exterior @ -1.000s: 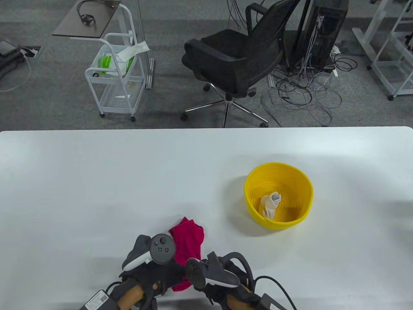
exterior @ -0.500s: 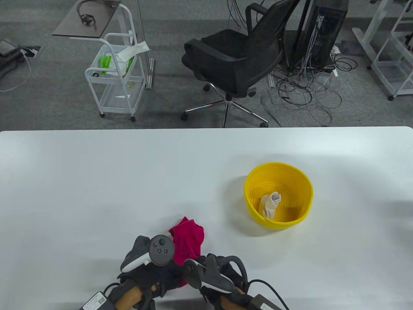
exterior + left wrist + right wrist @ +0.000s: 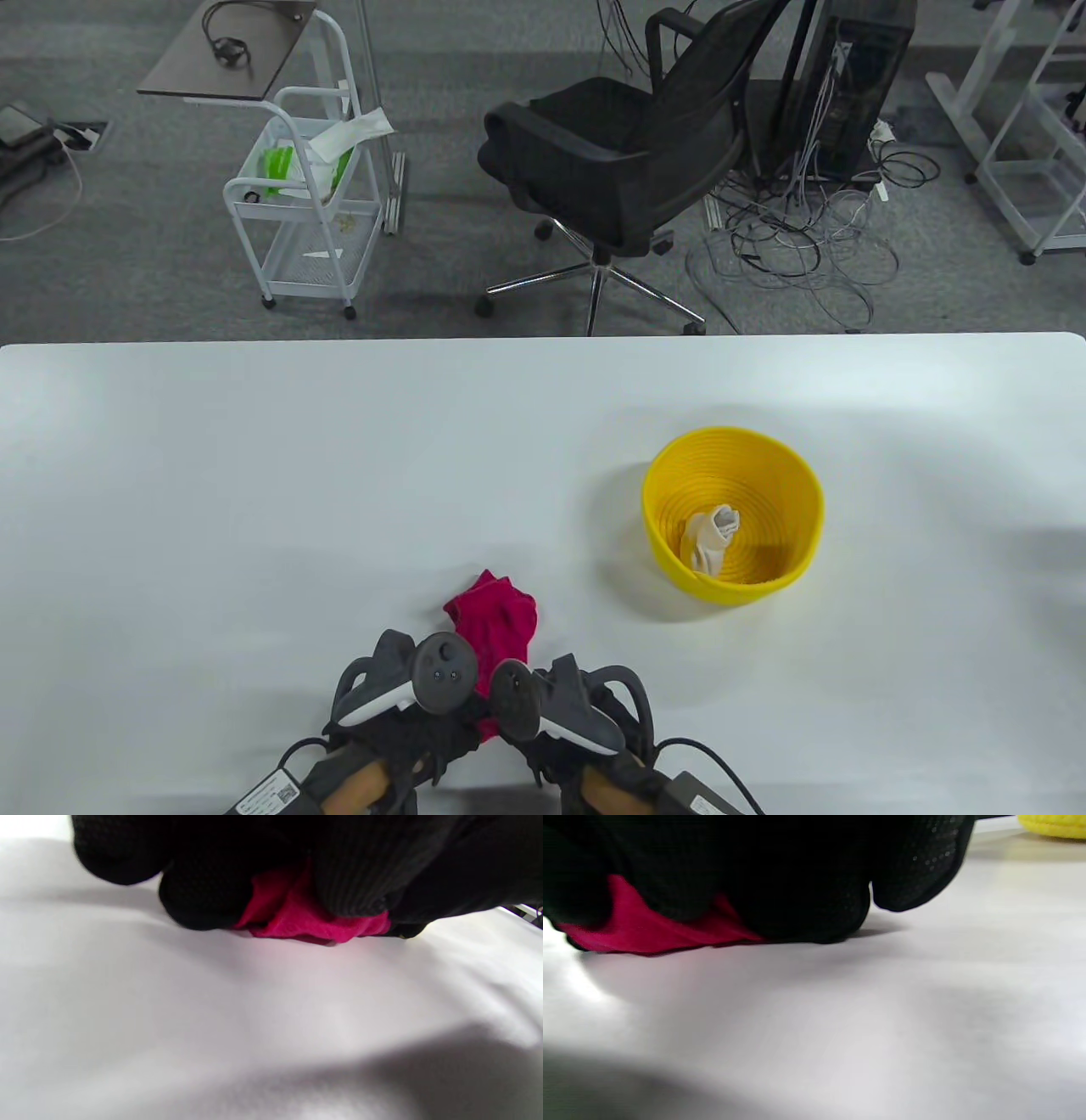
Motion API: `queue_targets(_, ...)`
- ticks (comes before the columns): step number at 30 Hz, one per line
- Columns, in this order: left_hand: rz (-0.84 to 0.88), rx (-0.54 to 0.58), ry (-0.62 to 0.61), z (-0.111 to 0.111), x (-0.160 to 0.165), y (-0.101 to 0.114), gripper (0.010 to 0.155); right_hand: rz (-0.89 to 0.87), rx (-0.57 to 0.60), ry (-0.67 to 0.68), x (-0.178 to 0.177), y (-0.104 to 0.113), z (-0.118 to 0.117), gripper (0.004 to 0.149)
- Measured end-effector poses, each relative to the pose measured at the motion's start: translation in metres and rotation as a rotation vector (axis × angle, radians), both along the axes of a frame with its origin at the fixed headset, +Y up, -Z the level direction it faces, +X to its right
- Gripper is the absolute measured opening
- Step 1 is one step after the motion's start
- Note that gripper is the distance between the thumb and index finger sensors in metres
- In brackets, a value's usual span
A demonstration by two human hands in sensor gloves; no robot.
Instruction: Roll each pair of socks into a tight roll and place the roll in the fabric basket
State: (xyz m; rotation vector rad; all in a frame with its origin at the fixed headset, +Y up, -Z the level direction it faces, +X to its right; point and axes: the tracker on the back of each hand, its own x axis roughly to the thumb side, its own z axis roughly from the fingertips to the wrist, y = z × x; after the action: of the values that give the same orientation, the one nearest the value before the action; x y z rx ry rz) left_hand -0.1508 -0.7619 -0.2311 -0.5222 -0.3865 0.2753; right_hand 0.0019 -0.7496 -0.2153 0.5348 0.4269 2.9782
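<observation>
Left hand (image 3: 399, 705) and right hand (image 3: 568, 713) clamp the crimson fabric sock pair (image 3: 496, 632) at the table's near edge; uneven pressure risks a loose roll.

Sock (image 3: 496, 624) near end: hidden under the trackers and both hands in the table view.
Left hand (image 3: 297, 861): cut off by the top edge, blurred.
Right hand (image 3: 780, 870): cut off likewise.
Basket (image 3: 1054, 824): only a sliver shows.
</observation>
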Motion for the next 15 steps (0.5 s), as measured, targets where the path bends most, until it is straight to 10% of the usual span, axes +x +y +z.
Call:
queue_targets(5,0.030,-0.039,0.020,-0.003,-0.002,-0.002,0.045,-0.076,0.129,0.054,0.003,0.022,0.007,0.041)
queue_targets(15,0.063,-0.061,0.039,-0.006,-0.005,-0.003,0.047,-0.031,0.027,0.083,-0.005,0.007,0.010,0.043)
